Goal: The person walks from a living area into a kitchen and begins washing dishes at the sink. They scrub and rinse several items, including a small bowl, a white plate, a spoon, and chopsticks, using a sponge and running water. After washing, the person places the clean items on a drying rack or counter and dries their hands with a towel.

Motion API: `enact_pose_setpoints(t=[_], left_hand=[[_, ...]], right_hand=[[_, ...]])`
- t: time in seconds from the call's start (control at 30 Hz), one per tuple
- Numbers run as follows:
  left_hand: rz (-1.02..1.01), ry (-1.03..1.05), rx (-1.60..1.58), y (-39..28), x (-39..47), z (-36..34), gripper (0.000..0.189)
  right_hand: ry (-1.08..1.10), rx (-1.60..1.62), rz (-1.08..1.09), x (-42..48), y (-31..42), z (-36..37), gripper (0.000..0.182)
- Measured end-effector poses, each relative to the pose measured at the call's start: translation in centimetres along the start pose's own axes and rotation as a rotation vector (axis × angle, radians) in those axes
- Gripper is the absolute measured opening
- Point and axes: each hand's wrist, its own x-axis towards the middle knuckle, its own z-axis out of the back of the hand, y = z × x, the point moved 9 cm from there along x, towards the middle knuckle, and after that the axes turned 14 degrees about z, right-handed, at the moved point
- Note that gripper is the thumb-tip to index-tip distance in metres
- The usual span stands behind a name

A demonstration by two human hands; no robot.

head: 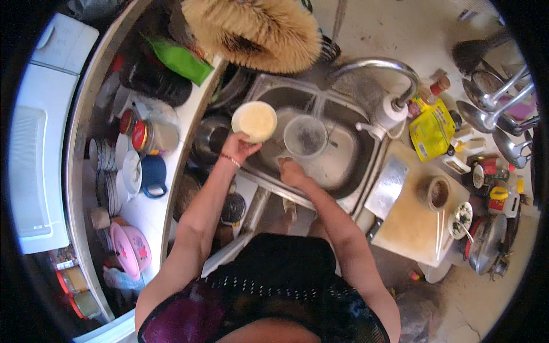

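My left hand grips the rim of a small pale round bowl, tilted over the left side of the sink. Its cream-coloured inside may be the bowl's own colour or its contents. My right hand is low over the front of the steel sink, fingers bent and close together. Whether it holds anything is unclear. Just beyond its fingertips sits a translucent round bowl in the basin. From the curved tap, a stream of water falls behind that bowl. Cloudy pale water covers the basin floor.
A cleaver lies on a wooden cutting board at right, with a brown pot and chopsticks. Ladles hang beyond. At left, a shelf holds jars, a blue mug and a pink basin.
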Motion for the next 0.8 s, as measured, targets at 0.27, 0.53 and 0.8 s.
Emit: enact_pose_setpoints(t=[0.27,0.53,0.8], left_hand=[[-0.034,0.053,0.129,-1.1,-1.0,-0.2,0.051],[-0.057,0.09,0.186,-0.9,-1.6,-2.7,0.05],[-0.028,0.032,0.14,2.0,-2.9,-7.7,0.056]], right_hand=[[0.178,-0.458,0.188,10.3,-4.1,-8.6,0.041],[0.062,0.021,-0.113,3.7,-3.9,-2.9,0.02],[-0.929,0.143,-0.072,-3.7,5.6,16.3,0.038]])
